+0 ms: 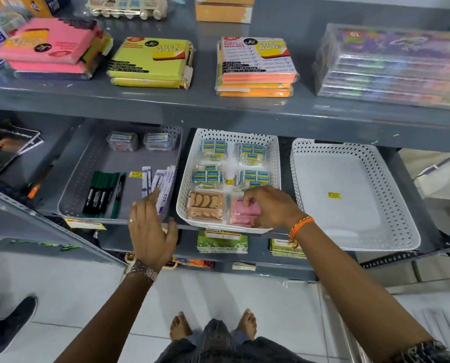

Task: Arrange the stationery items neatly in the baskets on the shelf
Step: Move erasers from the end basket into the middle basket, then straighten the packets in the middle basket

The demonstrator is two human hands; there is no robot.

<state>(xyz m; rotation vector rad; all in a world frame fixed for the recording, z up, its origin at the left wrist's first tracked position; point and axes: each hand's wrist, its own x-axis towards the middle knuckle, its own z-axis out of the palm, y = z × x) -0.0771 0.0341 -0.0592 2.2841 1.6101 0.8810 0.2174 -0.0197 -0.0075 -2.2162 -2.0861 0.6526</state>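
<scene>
3 perforated plastic baskets sit side by side on the grey metal shelf [218, 111]: a grey perforated basket [82, 176] on the left, a white perforated basket [186, 184] in the middle, and a second white basket [391, 195] on the right with only a small yellow price sticker [334, 195] on its floor. the right hand [269, 206], orange thread band at the wrist, is down in the near right corner of the middle basket, fingers curled around a clear pack of pink erasers [246, 213], gripping it where it rests on the basket floor. just beside that, touching it, lies a clear pack of brown and cream shaped erasers [205, 205]. behind them, 4 clear packs of small blue-wrapped erasers [214, 149] fill the rest of that basket in 2 rows. the left hand [150, 231], watch on the wrist, hovers spread and loose at the near right corner of the grey basket, holding nothing, fingertips near the white and purple paper-wrapped sticks [163, 184] leaning there. dark marker pens with green ends [103, 193] lie in a row at the near left of that basket, and 2 small clear boxes [123, 140] sit at its back. up on the higher shelf, packs of yellow sticky notes [150, 61] and orange sticky notes [255, 66].
</scene>
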